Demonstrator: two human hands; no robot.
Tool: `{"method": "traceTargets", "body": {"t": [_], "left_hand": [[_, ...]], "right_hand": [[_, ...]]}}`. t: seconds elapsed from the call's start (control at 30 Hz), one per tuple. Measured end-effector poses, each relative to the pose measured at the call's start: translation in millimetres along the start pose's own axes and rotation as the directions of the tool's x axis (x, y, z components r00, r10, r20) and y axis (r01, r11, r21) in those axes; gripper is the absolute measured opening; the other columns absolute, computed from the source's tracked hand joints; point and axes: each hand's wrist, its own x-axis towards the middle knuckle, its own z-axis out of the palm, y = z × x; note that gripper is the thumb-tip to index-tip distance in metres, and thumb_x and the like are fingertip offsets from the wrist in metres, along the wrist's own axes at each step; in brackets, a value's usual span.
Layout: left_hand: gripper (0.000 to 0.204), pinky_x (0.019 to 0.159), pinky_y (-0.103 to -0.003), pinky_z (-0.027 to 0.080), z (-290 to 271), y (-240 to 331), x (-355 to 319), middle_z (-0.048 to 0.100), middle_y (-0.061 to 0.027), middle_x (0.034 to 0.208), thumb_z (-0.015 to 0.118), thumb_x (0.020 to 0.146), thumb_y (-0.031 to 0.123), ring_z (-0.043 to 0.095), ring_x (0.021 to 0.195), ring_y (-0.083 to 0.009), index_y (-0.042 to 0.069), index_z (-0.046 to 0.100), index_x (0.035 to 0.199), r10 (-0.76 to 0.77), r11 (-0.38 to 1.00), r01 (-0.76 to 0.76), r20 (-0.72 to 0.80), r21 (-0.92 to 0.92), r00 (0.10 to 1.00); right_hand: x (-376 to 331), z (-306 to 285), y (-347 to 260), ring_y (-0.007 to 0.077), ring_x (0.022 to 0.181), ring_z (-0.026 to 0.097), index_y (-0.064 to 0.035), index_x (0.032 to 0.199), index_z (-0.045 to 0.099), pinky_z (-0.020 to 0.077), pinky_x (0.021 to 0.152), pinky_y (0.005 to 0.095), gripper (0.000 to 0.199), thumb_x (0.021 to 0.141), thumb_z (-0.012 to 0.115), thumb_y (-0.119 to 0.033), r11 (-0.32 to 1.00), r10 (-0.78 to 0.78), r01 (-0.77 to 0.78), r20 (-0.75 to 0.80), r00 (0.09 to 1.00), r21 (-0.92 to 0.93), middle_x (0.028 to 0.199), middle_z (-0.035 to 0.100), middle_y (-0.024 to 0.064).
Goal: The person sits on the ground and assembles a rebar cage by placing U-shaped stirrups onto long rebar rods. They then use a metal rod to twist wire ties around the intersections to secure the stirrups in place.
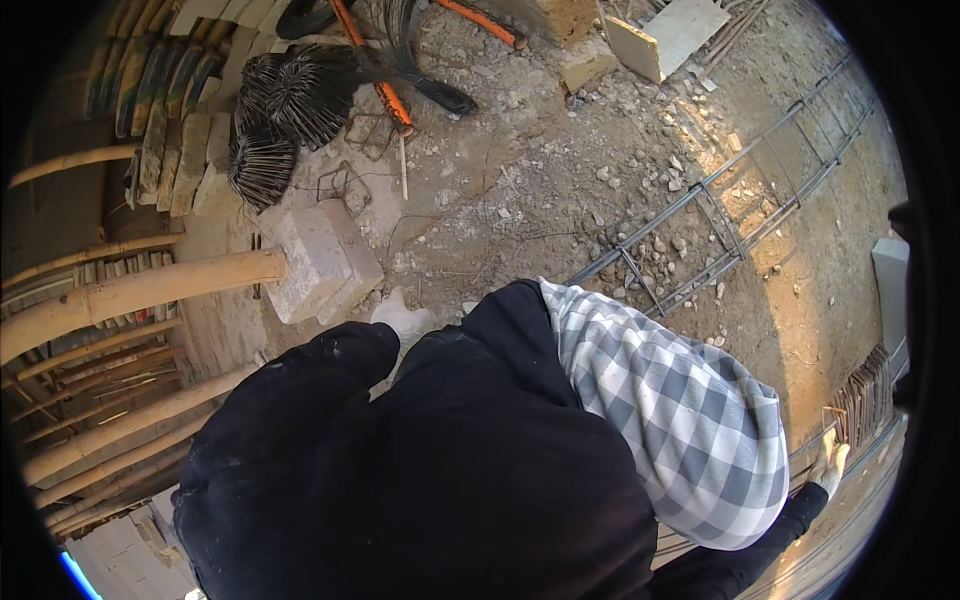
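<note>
Reaches far out to the lower right with the right hand (828, 462), fingers extended to the near end of a stack of bent metal loops (866, 392); too small there to tell how far curled, or whether gripping a loop. Has the left hand out of sight, so cannot tell how open or what held. Behind the right wrist, a dark sleeve (745, 560). Closer in, black clothing (430, 470) across the lower middle, with grey-and-white checked cloth (670, 400) bulging at its right side. Beyond the cloth, a long cage of metal bars (738, 252) lying on the dirt, slanting toward the upper right, with loose stones near it. Over to the left, a pale block (310, 265) with a thick bamboo pole (140, 302) ending at its left side in this view. Above the block, bundles of dark wire (305, 95) and, just beside, an orange bar (390, 103). At the top right, a pale slab (685, 35).
</note>
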Motion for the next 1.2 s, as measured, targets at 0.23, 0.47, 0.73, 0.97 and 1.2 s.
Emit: {"method": "traceTargets", "body": {"t": [0.23, 0.47, 0.73, 0.97, 1.2], "left_hand": [[0.038, 0.083, -0.043, 0.050, -27.4, -1.8, -41.6, 0.067, -0.0192, 0.105, 0.062, 0.090, 0.031, 0.065, 0.096, -0.0359, 0.006, 0.057, 0.118, 0.118, 0.958, -0.263, -0.680, -0.113, 0.724], [0.033, 0.065, -0.029, 0.051, -124.1, 86.2, -35.0, 0.066, -0.0104, 0.079, 0.062, 0.095, 0.031, 0.065, 0.073, -0.0168, 0.002, 0.064, 0.109, 0.371, 0.373, -0.478, -0.344, -0.795, 0.863], [0.034, 0.090, -0.040, 0.050, -167.3, 70.1, 99.2, 0.068, -0.0195, 0.112, 0.065, 0.083, 0.018, 0.066, 0.104, -0.0342, 0.004, 0.066, 0.114, -0.327, 0.680, -0.514, -0.844, -0.523, 0.426], [0.055, 0.104, -0.042, 0.044, -132.9, -18.2, 162.9, 0.058, -0.0181, 0.136, 0.055, 0.090, 0.034, 0.055, 0.127, -0.0300, 0.002, 0.055, 0.135, -0.154, 0.987, 0.157, -0.409, -0.026, 0.899], [0.045, 0.101, -0.040, 0.047, -132.1, 6.3, 186.4, 0.063, -0.0112, 0.131, 0.055, 0.089, 0.037, 0.058, 0.124, -0.0286, 0.008, 0.068, 0.121, -0.377, 0.924, 0.317, -0.373, -0.215, 0.848]], "right_hand": [[-82.0, -86.8, 98.9, 0.0190, 0.083, 0.070, -0.0024, 0.112, 0.068, 0.0591, 0.069, 0.0296, 0.030, 0.097, 0.060, -0.028, 0.978, -0.119, 0.020, -0.472, 0.873, -0.210, 0.101, 0.072, 0.0094], [-207.2, -165.4, 181.1, 0.0252, 0.078, 0.070, -0.0092, 0.110, 0.067, 0.0576, 0.062, 0.0348, 0.026, 0.091, 0.062, -0.026, 0.827, -0.181, -0.276, -0.697, 0.694, -0.490, 0.090, 0.072, 0.0115], [-304.3, -117.2, 248.8, 0.0321, 0.102, 0.065, -0.0083, 0.108, 0.073, 0.0492, 0.092, 0.0418, 0.050, 0.086, 0.057, -0.050, -0.141, 0.071, -0.449, -0.462, 0.884, -0.882, 0.110, 0.070, 0.0181], [-309.1, -105.7, 241.0, 0.0331, 0.102, 0.065, -0.0076, 0.108, 0.073, 0.0488, 0.092, 0.0420, 0.050, 0.087, 0.056, -0.050, -0.155, 0.110, -0.435, -0.453, 0.885, -0.887, 0.111, 0.070, 0.0178], [-321.5, -105.1, 226.5, 0.0341, 0.102, 0.064, -0.0069, 0.109, 0.072, 0.0484, 0.092, 0.0423, 0.051, 0.088, 0.055, -0.050, -0.182, 0.123, -0.453, -0.477, 0.870, -0.873, 0.111, 0.070, 0.0175]]}}
